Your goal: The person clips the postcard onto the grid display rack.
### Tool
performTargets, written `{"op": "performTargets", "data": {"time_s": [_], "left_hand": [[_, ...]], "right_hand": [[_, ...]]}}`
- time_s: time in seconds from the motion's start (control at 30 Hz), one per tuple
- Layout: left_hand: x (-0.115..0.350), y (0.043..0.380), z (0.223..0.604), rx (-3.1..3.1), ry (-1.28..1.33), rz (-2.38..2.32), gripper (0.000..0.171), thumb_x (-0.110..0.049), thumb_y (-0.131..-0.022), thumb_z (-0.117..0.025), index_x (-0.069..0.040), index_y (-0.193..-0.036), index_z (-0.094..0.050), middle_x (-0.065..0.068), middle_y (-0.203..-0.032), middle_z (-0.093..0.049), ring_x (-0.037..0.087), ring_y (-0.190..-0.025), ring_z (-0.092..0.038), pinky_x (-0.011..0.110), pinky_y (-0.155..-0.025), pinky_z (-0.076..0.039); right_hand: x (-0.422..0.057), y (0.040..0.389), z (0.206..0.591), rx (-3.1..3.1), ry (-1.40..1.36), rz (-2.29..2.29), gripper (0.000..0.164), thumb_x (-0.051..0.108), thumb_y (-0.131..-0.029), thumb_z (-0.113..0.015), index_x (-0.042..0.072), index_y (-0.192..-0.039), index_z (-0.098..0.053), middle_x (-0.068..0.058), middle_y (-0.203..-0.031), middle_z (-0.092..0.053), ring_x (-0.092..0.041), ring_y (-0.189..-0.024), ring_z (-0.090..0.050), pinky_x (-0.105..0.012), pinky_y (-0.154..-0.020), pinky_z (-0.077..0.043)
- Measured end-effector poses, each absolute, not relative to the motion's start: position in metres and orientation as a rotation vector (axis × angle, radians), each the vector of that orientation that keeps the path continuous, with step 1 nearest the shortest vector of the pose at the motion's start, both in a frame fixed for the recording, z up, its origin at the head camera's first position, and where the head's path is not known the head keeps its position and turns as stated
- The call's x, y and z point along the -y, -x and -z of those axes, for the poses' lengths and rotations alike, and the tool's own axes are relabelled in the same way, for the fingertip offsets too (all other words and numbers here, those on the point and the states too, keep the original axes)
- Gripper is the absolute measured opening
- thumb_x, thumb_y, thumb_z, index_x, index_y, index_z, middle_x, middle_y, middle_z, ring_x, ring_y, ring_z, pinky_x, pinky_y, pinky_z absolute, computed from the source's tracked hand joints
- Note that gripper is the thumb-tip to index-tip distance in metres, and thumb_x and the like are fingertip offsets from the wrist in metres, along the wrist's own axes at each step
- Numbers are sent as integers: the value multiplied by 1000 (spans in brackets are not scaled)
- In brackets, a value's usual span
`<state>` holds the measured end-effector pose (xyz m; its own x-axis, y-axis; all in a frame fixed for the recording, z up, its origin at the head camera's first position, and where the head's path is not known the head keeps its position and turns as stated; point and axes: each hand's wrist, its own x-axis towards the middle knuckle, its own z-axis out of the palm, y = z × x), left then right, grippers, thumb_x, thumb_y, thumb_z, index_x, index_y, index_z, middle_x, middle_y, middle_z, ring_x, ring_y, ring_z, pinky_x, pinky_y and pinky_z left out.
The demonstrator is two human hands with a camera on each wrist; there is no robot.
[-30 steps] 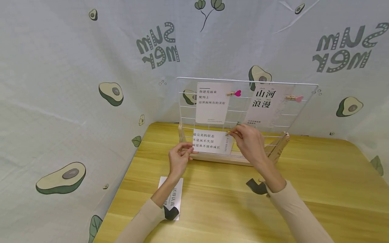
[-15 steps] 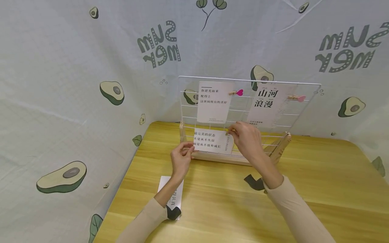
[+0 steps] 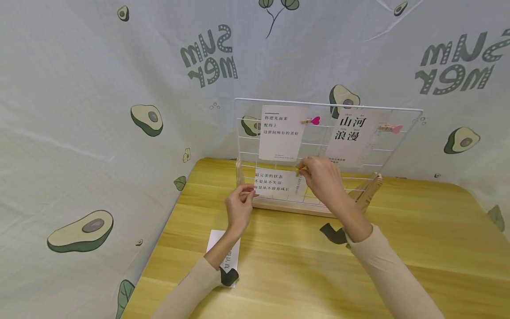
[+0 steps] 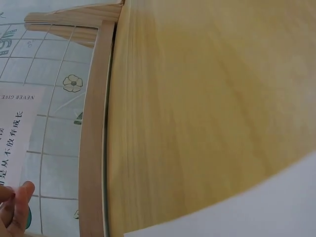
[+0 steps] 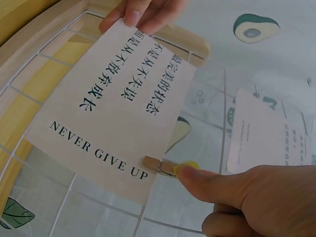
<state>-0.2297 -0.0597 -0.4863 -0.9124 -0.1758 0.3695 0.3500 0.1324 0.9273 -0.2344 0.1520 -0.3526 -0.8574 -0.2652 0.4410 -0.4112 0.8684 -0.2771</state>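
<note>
A white card (image 3: 274, 182) printed with dark characters and "NEVER GIVE UP" is held up against the lower part of a white wire grid rack (image 3: 358, 107). My left hand (image 3: 239, 208) pinches the card's lower left corner between thumb and fingers. At its upper right edge, my right hand (image 3: 323, 179) pinches a small wooden clothespin (image 5: 160, 166) with a yellow ornament. In the right wrist view the clothespin's tip overlaps the card's edge by the word "UP". The card's lower edge tilts out from the grid there.
Higher on the rack hang two cards, a left one (image 3: 280, 139) with a dark pink heart clothespin (image 3: 314, 120) and a right one (image 3: 350, 144) with a light pink one (image 3: 394, 128). Another card (image 3: 217, 238) lies on the wooden table (image 3: 279, 266), partly under the left forearm. A printed cloth (image 3: 79, 133) hangs behind.
The card's lower edge has swung up and outward, so the card looks flatter in the head view. Both hands have shifted slightly upward, keeping their pinches.
</note>
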Motion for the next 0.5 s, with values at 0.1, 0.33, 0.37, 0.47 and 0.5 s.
{"op": "performTargets", "data": {"time_s": [0.1, 0.33, 0.37, 0.47, 0.5], "left_hand": [[59, 229, 483, 2078, 194, 1710, 16, 9, -94, -67, 8, -109, -72, 24, -103, -74, 40, -86, -78, 18, -57, -54], [57, 229, 479, 2180, 202, 1492, 20, 5, -94, -69, 6, -113, -74, 21, -107, -76, 34, -90, -79, 36, -73, -64], [57, 229, 478, 2192, 201, 1477, 20, 5, -94, -69, 6, -113, -73, 21, -107, -76, 33, -91, -79, 36, -73, -64], [57, 229, 476, 2218, 205, 1458, 22, 5, -94, -69, 7, -115, -72, 23, -109, -75, 34, -92, -78, 36, -73, -64], [57, 229, 476, 2226, 208, 1454, 22, 5, -94, -68, 8, -116, -72, 23, -108, -75, 34, -93, -78, 36, -73, -64]], "right_hand": [[-152, 235, 351, 2669, -501, -507, 4, 1, -90, -77, 0, -94, -79, -17, -91, -78, -32, -71, -70, -28, -48, -41], [-151, 235, 348, 2696, -488, -469, 7, 0, -90, -76, 1, -97, -79, -17, -93, -78, -29, -68, -67, -26, -46, -38], [-151, 235, 348, 2697, -486, -463, 8, 0, -90, -76, 0, -97, -79, -17, -93, -78, -29, -67, -66, -26, -46, -37], [-150, 235, 348, 2702, -473, -447, 9, 1, -91, -76, 1, -99, -80, -17, -93, -78, -26, -62, -60, -26, -45, -33], [-150, 235, 348, 2702, -471, -440, 9, 1, -91, -76, 1, -99, -80, -16, -92, -77, -24, -61, -58, -26, -45, -32]]}}
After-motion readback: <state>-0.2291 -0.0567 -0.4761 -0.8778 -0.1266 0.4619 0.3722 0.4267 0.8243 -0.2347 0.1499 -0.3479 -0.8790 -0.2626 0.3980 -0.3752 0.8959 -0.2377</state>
